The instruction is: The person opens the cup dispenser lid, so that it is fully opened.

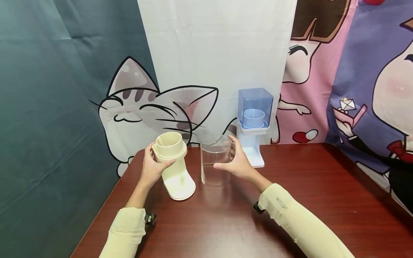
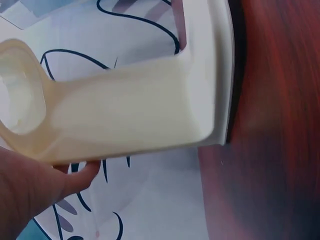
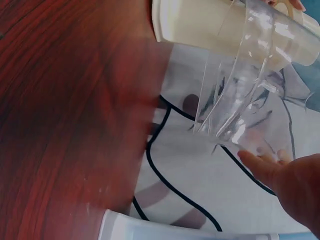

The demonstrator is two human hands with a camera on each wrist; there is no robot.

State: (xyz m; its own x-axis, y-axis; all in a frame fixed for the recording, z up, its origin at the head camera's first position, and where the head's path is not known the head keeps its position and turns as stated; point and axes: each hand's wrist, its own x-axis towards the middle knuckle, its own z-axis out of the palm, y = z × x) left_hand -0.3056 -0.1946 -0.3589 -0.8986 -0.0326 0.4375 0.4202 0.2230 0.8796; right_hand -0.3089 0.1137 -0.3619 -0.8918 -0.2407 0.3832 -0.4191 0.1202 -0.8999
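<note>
My left hand (image 1: 151, 167) grips a cream plastic stand (image 1: 179, 181) near its top, thumb in front and fingers round the far side. The stand has a round collar at the top and a flat rounded foot close over the table. In the left wrist view its column (image 2: 130, 110) runs from the collar to the foot. To the right, my right hand (image 1: 239, 160) holds a clear cylindrical container (image 1: 211, 172) by its right side, thumb across the front. In the right wrist view the container (image 3: 240, 100) overlaps the cream stand (image 3: 200, 25).
A similar stand in pale blue (image 1: 253, 154), topped by a see-through blue square container (image 1: 245, 102), stands at the back right, just behind my right hand. The dark red wooden table (image 1: 200, 229) meets a printed cartoon curtain (image 1: 206, 53) at its far edge.
</note>
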